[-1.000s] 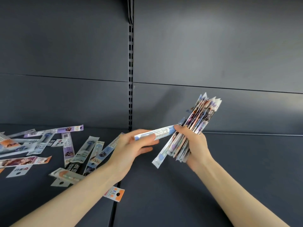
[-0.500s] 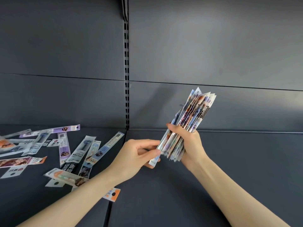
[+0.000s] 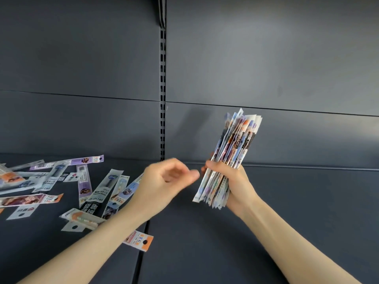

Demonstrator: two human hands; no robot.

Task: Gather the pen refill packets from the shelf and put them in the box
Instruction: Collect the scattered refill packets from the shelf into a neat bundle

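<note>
Head view, from the left: loose refill packets lie scattered on the dark shelf, some cut off at the frame edge, one partly under the left forearm. The left hand, blurred, is loosely curled and empty. Just beside it, the right hand clasps a bundle of packets, tilted nearly upright, fingers hidden behind it.

Two bare forearms and hands, nothing worn.

Left hand and right hand both show uncovered from the fingertips back to the near edge of the view. No sleeve, cuff, glove, watch, ring or bracelet shows on either arm. Forearms are slender and smooth, without visible marks. Fingernails, where they show, look short and unpainted. The left hand's outline is softened by blur, so finer detail cannot be confirmed there.
</note>
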